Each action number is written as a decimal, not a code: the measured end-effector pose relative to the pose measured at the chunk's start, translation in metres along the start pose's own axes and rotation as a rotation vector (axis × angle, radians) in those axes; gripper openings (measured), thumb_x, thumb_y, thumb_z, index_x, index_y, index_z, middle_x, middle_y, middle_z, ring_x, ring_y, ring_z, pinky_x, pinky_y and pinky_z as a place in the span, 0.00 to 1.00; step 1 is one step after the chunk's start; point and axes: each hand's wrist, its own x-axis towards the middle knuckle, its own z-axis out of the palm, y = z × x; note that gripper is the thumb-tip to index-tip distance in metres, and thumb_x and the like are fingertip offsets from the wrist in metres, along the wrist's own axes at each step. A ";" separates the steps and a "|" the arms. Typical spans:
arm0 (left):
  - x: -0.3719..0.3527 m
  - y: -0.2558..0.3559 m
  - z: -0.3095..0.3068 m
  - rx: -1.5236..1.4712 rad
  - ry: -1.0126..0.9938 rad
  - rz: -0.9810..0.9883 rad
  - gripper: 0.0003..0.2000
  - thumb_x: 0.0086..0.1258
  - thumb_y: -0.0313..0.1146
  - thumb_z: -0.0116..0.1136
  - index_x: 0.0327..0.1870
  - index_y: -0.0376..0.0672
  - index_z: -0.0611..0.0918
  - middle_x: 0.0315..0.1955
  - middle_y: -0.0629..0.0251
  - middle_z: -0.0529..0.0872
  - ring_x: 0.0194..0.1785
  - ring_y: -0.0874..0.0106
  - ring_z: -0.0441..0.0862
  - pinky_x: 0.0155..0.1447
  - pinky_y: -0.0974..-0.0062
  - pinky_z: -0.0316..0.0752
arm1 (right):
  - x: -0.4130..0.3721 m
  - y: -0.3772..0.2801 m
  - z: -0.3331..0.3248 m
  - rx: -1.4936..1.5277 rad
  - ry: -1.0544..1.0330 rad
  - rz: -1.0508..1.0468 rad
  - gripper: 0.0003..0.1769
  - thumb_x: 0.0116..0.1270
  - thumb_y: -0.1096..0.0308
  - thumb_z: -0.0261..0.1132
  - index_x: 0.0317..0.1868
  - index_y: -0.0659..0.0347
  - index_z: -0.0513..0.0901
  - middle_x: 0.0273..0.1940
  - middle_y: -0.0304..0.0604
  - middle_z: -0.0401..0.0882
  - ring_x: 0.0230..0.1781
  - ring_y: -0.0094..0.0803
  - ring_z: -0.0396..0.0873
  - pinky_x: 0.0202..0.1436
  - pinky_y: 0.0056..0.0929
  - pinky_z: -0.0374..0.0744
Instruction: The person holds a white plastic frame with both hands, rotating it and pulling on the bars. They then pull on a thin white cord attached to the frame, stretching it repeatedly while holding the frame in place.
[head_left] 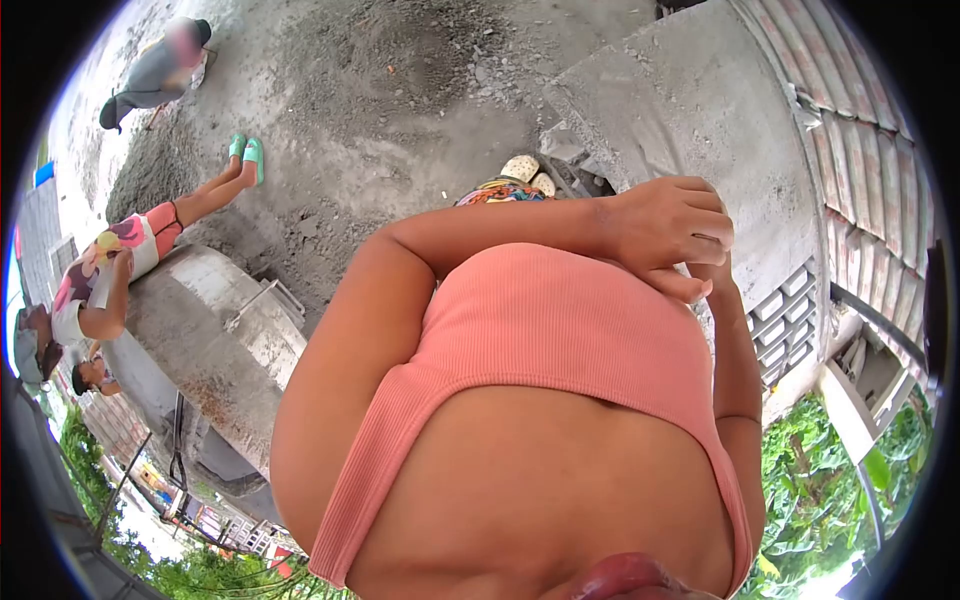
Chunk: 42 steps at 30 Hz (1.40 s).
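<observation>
My left arm crosses in front of the pink ribbed top [570, 320]. At its end, my left hand [672, 228] is closed, with its fingers curled over beside my right hand; what lies inside them, if anything, is hidden. My right hand [712, 272] is bent up against my left hand and mostly covered by it, so its fingers cannot be made out. Past my left forearm, colourful patterned cloth [505, 190] and light speckled footwear [520, 168] show.
A person [140, 245] in green shoes stands at left beside a concrete block [205, 310]. Another person [155, 75] is at upper left, a third [92, 376] at far left. At right are a concrete slab [700, 110], lattice blocks [785, 325] and corrugated metal [870, 180].
</observation>
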 end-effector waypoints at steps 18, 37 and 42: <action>-0.014 -0.011 -0.010 0.033 -0.183 -0.095 0.09 0.54 0.38 0.57 0.32 0.44 0.79 0.35 0.67 0.80 0.39 0.64 0.78 0.45 0.64 0.72 | -0.016 0.058 0.032 -0.390 0.118 -0.201 0.12 0.64 0.61 0.55 0.39 0.60 0.77 0.28 0.54 0.79 0.32 0.52 0.78 0.36 0.42 0.75; -0.055 -0.130 -0.100 0.865 -0.729 -0.599 0.25 0.67 0.48 0.44 0.14 0.39 0.80 0.12 0.54 0.77 0.21 0.56 0.77 0.33 0.61 0.72 | -0.051 0.075 0.011 0.281 0.701 0.298 0.27 0.65 0.47 0.57 0.32 0.68 0.82 0.29 0.41 0.80 0.34 0.30 0.76 0.43 0.31 0.73; -0.054 -0.133 -0.080 0.835 -0.630 -0.456 0.26 0.66 0.46 0.46 0.07 0.39 0.77 0.05 0.58 0.70 0.10 0.60 0.68 0.22 0.67 0.68 | -0.030 0.082 0.029 0.828 1.058 0.300 0.24 0.61 0.51 0.63 0.21 0.65 0.80 0.22 0.45 0.79 0.23 0.29 0.78 0.31 0.27 0.73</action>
